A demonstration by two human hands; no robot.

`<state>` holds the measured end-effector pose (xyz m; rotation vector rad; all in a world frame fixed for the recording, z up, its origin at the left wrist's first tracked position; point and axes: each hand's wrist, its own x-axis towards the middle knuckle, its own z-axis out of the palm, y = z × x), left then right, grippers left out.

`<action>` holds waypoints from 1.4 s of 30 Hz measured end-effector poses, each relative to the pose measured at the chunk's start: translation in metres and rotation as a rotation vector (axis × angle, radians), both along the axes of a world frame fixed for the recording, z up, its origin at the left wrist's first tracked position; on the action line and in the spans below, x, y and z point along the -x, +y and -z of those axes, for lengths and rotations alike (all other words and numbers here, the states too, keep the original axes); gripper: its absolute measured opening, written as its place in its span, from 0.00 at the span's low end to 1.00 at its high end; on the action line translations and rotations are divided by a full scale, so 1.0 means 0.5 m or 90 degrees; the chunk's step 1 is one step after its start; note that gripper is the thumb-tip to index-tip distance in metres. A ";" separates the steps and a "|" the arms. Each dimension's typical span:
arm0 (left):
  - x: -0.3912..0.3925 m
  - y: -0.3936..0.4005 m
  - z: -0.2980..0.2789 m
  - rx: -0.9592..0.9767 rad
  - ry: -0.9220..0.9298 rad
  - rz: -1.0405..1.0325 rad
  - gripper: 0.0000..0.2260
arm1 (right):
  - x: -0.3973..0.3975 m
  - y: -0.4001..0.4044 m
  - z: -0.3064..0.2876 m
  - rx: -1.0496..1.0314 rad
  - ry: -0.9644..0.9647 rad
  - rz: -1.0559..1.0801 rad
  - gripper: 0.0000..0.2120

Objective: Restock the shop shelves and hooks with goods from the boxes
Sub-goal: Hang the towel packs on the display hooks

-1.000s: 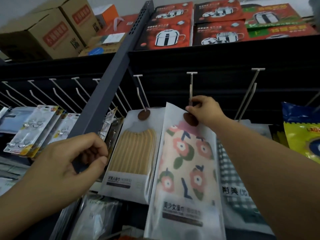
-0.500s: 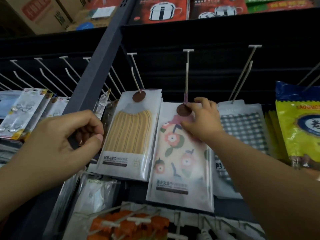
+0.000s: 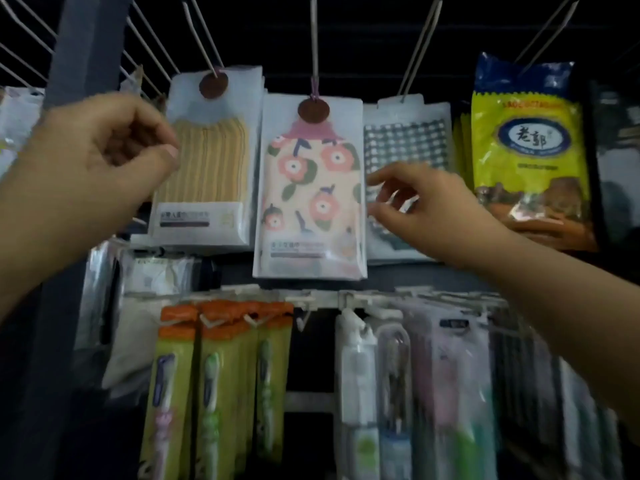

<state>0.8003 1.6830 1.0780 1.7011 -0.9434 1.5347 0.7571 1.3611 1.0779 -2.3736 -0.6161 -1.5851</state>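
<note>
Floral towel pack point(image 3: 310, 188) hung on its hook point(image 3: 314, 43); right hand point(image 3: 429, 209) loosely spread beside it, left hand point(image 3: 93, 161) curled, empty; next likely fetching more stock.

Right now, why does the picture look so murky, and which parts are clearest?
Head view: dim lighting, dark backing. The left hand is smeared by blur, and the toothbrush packs are soft. The floral towel packet and yellow snack bag read clearest. Straight hooks splay near the edges.
</note>
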 end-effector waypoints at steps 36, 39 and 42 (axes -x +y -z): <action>0.758 -0.856 1.398 -0.361 1.283 0.355 0.04 | 1.144 -0.433 1.410 -1.094 0.583 0.524 0.11; 0.759 -0.894 1.516 -0.446 1.323 0.316 0.05 | 1.148 -0.440 1.536 -1.135 0.645 0.570 0.13; 0.757 -0.933 1.654 -0.497 1.363 0.281 0.06 | 1.131 -0.451 1.689 -1.183 0.749 0.588 0.16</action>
